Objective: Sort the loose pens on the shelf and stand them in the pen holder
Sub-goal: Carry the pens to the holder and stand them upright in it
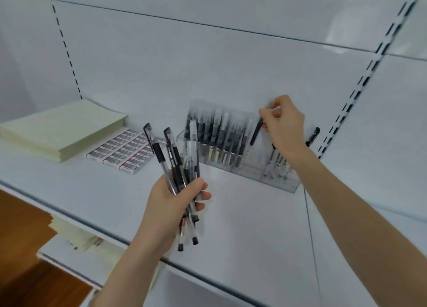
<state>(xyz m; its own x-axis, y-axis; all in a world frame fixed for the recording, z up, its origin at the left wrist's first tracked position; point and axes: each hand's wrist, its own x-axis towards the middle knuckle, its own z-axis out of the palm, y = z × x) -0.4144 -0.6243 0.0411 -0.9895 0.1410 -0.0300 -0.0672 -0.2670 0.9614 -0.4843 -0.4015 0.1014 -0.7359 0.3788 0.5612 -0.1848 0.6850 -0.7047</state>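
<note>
Head view: the left hand (172, 205) has its grip clamped round a bundle of gel pens (178, 166), held up in front of the shelf (242, 214). The right hand (285, 124) pinches one black pen (257, 131) by its top end, grip closed on it. The pen hangs almost upright over the clear pen holder (250, 168), just right of the pens already standing there.

To do this well, I'd lower it straight down into the free slot beside the filled row, keep it vertical so it misses its neighbours, and let go only once it seats. The slots are blurred. Another loose pen (313, 137) lies behind the right wrist.
</note>
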